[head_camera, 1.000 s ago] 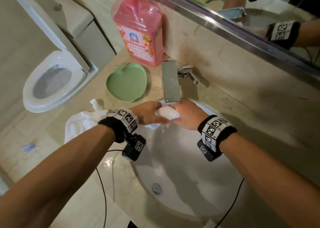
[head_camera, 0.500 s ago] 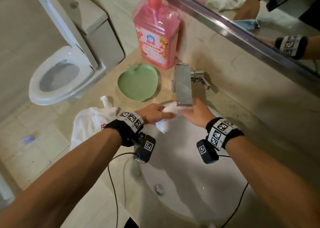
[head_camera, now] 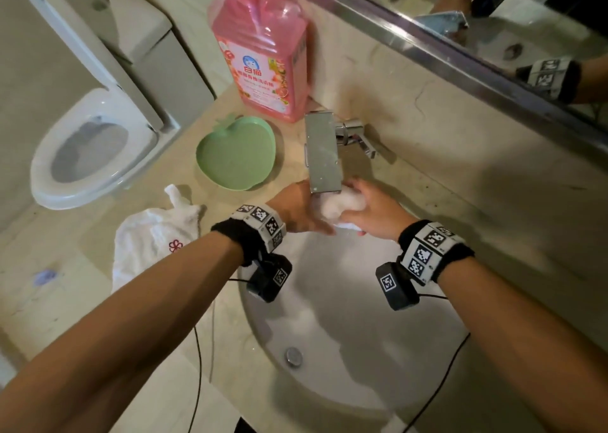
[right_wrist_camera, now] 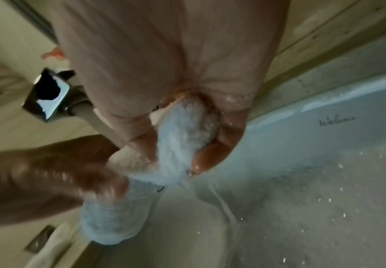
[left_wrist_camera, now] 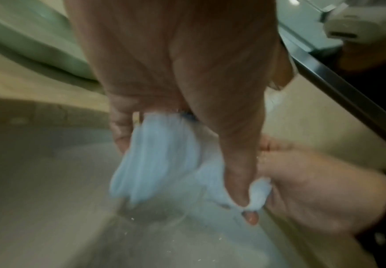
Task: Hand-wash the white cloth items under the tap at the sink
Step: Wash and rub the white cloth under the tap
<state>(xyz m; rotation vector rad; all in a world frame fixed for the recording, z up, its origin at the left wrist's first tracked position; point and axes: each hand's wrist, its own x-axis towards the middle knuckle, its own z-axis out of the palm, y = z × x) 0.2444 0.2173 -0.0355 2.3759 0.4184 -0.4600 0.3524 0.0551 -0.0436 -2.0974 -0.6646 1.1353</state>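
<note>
Two bare hands meet over the back of the white sink (head_camera: pixel 329 350), just under the flat steel tap (head_camera: pixel 324 156). The left hand (head_camera: pixel 296 207) has its fingers and thumb curled round one end of a small wet white cloth (head_camera: pixel 342 202); in the left wrist view its thumb presses into the fabric (left_wrist_camera: pixel 164 154), which hangs below the palm. The right hand (head_camera: pixel 375 215) grips the other end, fingers wrapped round a bunched lump of the cloth (right_wrist_camera: pixel 182 130) with water running off it into the basin.

On the counter to the left of the sink lies a second white cloth (head_camera: pixel 151 235), crumpled, with a small red flower mark. Beyond it sits a green apple-shaped dish (head_camera: pixel 237 153), and behind that a pink detergent bottle (head_camera: pixel 263 54) stands against the wall. A toilet (head_camera: pixel 95 146) is further left, and a mirror (head_camera: pixel 493 11) runs above the counter.
</note>
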